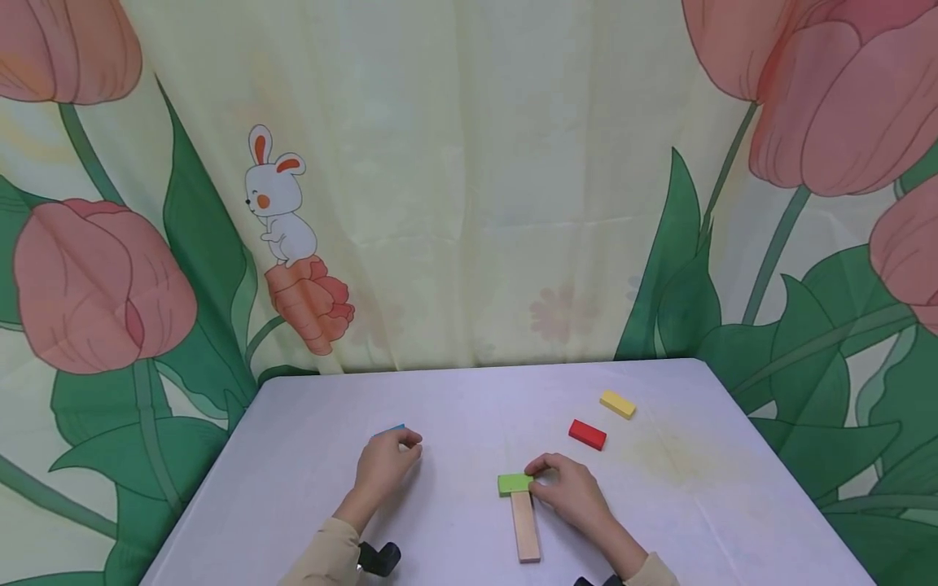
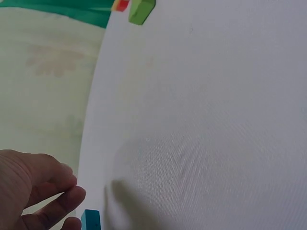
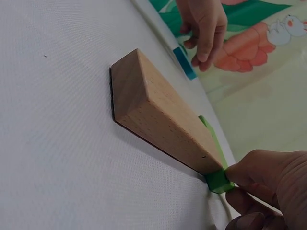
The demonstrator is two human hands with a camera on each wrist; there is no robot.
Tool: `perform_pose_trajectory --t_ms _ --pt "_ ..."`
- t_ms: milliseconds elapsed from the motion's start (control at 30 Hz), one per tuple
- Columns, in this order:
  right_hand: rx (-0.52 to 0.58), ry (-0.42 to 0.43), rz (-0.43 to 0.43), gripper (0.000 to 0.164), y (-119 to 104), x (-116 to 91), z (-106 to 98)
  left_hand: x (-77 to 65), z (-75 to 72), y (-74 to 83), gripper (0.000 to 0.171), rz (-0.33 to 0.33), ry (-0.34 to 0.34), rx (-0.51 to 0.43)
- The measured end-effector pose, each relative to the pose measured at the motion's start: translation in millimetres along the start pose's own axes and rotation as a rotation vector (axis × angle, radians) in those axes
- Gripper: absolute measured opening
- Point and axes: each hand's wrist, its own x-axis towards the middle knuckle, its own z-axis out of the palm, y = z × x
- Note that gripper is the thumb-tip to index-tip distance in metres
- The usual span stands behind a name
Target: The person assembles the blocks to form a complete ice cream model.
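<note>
Near the table's middle, a green block lies crosswise against the far end of a longer natural-wood block, so the two form a T. My right hand pinches the green block's right end with thumb and fingertips. The right wrist view shows those fingers at the end of the green block, beside the wooden block. Off to the left, my left hand hovers by a blue block, fingers loosely bent and holding nothing. In the head view that hand hides most of the blue block.
A red block and a yellow block lie farther back on the right of the white-covered table. Behind the table's far edge hangs a curtain printed with tulips and a rabbit.
</note>
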Motion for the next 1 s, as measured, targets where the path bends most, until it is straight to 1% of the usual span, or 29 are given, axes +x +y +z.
perform_pose_trajectory --t_ms 133,300,367,467,633,767,1000 --pt "0.0 0.0 0.003 0.017 1 0 0 2.1 -6.0 -6.1 0.015 -0.023 0.016 0.014" --pt "-0.001 0.002 0.0 0.018 1 0 0 3.3 -13.7 -12.0 0.02 -0.068 0.032 0.023" --pt "0.001 0.002 -0.004 0.018 1 0 1 3.8 -15.6 -15.3 0.021 -0.097 0.036 0.028" --pt "0.001 0.001 -0.008 0.018 2 0 2 4.6 -17.5 -21.0 0.022 -0.117 0.046 0.045" --pt "0.004 0.003 -0.011 0.017 2 0 1 6.7 -18.1 -31.1 0.024 -0.112 0.063 0.068" --pt "0.003 0.004 -0.016 0.017 2 1 1 9.7 -18.9 -38.8 0.026 -0.12 0.079 0.071" --pt "0.008 -0.001 -0.025 0.017 3 0 2 16.3 -22.2 -43.1 0.031 -0.145 0.07 0.059"
